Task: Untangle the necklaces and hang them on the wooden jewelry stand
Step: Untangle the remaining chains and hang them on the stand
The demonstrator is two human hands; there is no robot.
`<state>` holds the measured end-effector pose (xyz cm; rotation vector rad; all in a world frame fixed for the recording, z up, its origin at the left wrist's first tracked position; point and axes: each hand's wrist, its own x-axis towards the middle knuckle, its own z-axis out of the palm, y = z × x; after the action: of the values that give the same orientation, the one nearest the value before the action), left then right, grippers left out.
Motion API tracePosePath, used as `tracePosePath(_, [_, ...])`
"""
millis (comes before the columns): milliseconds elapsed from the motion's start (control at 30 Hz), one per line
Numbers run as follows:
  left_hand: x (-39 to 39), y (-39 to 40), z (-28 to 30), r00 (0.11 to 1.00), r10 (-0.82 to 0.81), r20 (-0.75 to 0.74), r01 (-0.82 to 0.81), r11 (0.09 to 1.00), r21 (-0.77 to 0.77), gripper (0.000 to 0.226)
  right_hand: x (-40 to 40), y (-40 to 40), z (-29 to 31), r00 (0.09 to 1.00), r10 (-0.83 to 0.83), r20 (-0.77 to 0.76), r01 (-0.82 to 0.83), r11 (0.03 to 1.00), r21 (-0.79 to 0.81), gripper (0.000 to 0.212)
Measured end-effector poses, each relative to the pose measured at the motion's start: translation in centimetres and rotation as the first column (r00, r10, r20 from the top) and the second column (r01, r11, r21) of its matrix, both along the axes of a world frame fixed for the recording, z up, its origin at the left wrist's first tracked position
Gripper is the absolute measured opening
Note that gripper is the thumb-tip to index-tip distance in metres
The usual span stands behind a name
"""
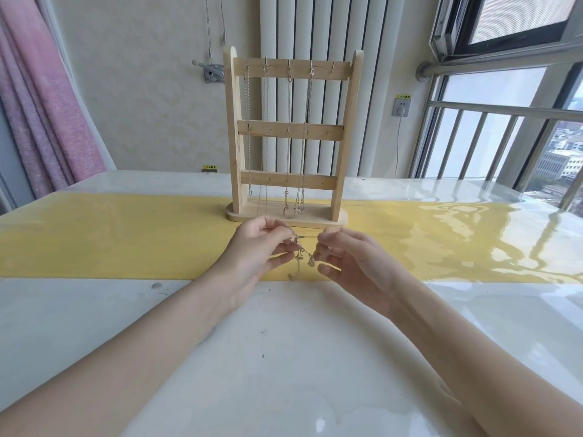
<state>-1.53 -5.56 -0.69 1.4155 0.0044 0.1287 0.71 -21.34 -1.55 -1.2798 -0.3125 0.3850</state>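
A wooden jewelry stand (342,159) with three crossbars stands upright on the yellow runner, straight ahead. Several thin silver necklaces (287,130) hang from hooks on its top bar; the rightmost hook is bare. In front of the stand's base, a small tangled silver necklace (299,253) hangs between my hands above the runner. My left hand (255,247) pinches one side of the tangle with curled fingers. My right hand (347,257) pinches the other side, a short strand stretched between the two. A loose end dangles down toward the table.
A glossy white table (284,357) carries a yellow runner (110,238) across its middle. Behind the stand are a white radiator (375,121) and a wall socket (401,108). Pink curtain at left, railed window at right.
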Motion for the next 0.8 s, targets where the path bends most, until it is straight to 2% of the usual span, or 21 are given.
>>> tracePosePath(67, [-0.06,0.04,0.23,0.998,-0.044,-0.053,0.036,0.989,-0.144,0.019,-0.11,0.17,-0.25,0.998,0.03,0.054,-0.024,0.994,-0.106,0.015])
tracePosePath(167, [-0.12,0.3,0.6,0.993,-0.085,-0.082,0.071,0.984,-0.163,0.018,-0.49,0.57,-0.54,0.987,0.036,0.154,0.011,0.955,-0.296,0.012])
tracePosePath(267, [-0.06,0.7,0.81,0.98,-0.162,-0.118,0.139,0.973,-0.183,0.017,-0.51,0.56,-0.53,0.984,-0.027,0.175,0.082,0.944,-0.318,0.012])
tracePosePath(400, [-0.35,0.6,0.49,0.967,-0.194,-0.166,0.195,0.981,-0.01,0.014,-0.04,0.26,-0.52,0.979,-0.165,0.118,0.188,0.959,-0.214,0.008])
tracePosePath(533, [-0.36,-0.02,0.0,0.988,-0.065,-0.138,0.099,0.961,0.258,0.015,-0.1,0.37,-0.51,0.973,-0.173,0.152,0.195,0.971,-0.142,0.009])
tracePosePath(600, [-0.27,0.0,-0.09,0.993,-0.015,-0.118,0.046,0.962,0.27,0.013,-0.22,0.36,-0.32,0.975,-0.153,0.161,0.172,0.978,-0.114,0.014])
tracePosePath(667, [-0.3,0.21,-0.06,0.993,-0.034,-0.11,0.059,0.97,0.237,0.012,-0.27,0.27,-0.22,0.978,-0.136,0.159,0.155,0.981,-0.115,0.015])
tracePosePath(800, [-0.4,0.55,-0.01,0.996,-0.072,-0.052,0.085,0.944,0.319,0.009,-0.34,0.16,-0.37,0.973,-0.088,0.211,0.135,0.966,-0.22,0.006])
